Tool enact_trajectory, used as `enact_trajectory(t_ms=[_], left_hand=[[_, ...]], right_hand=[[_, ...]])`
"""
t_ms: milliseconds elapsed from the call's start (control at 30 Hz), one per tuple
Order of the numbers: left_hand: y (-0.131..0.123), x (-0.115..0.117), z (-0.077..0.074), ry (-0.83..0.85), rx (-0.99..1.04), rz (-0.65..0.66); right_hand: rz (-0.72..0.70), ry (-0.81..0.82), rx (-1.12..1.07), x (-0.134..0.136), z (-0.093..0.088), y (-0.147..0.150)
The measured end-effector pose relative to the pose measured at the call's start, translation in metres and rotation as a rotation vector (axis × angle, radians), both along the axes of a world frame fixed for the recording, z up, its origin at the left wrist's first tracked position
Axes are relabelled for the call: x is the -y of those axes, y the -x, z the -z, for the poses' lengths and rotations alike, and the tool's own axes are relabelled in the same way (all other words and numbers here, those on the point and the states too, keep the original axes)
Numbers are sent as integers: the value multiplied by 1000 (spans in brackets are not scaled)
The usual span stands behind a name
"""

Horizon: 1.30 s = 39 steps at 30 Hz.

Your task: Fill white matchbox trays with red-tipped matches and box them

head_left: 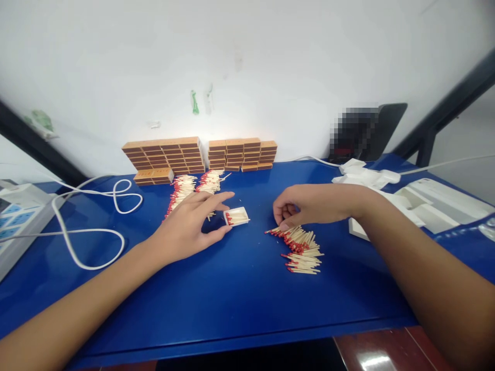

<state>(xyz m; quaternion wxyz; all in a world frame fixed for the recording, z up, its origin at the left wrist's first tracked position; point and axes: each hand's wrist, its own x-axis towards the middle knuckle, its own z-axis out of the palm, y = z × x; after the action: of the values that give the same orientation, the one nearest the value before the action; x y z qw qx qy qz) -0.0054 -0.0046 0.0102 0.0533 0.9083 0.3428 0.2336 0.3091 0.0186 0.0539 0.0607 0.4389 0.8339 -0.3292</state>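
Observation:
My left hand (pixel 195 219) is at a small white matchbox tray (pixel 236 223) on the blue table, its thumb at the near corner and a finger at the far corner, steadying it. The index finger is stretched out above. Several red-tipped matches (pixel 235 217) lie in the tray. Right of it, my right hand (pixel 299 206) has curled fingers, with thumb and fingertip pinched at a match (pixel 273 230) at the upper edge of a loose match pile (pixel 303 250). Just how many matches are in the pinch is hidden. Two more match rows (pixel 180 190) lie behind my left hand, partly covered.
Stacked matchboxes (pixel 170 154) and a second stack (pixel 243 152) stand against the wall. A white cable (pixel 116 232) loops at left beside a power strip (pixel 19 219). White packaging (pixel 421 203) and a dark tablet-like object (pixel 386 129) are at right. The blue table's (pixel 232 309) front edge is nearest me.

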Motion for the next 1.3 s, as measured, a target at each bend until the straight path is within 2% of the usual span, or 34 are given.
enact_trajectory(t_ms=[267, 833, 1033, 1300], left_hand=[[0, -2, 1, -10, -9, 6], [0, -1, -1, -9, -6, 12], [-1, -1, -1, -5, -14, 6], [0, -1, 0, -13, -11, 13]], right_hand=[[4, -69, 25, -4, 2, -1], [92, -235, -101, -9, 13, 9], [103, -237, -63, -11, 20, 10], [86, -260, -24, -9, 17, 10]])
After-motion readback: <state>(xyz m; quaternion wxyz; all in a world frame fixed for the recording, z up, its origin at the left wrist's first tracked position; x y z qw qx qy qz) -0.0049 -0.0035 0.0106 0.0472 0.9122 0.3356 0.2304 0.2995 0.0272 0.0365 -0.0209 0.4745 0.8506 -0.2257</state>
